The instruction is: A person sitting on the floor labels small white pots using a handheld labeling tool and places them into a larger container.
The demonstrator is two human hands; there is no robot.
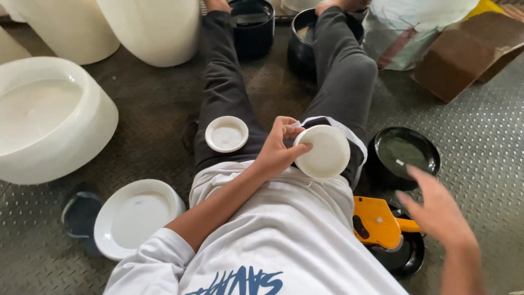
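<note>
With left hand (pixel 277 150) gripping: white lid (pixel 326 152)

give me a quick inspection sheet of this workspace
surface: grey studded metal floor; the person sits on it, legs stretched out
job's things: small white dish, small white bowl resting on the thigh
clutter: white bowl, large white tub, black bowl, yellow label gun, dark sandal
hands: left hand grips the small white dish; right hand open, blurred, above the yellow label gun
cables: nothing seen
surroundings: black pots, brown cardboard
</note>
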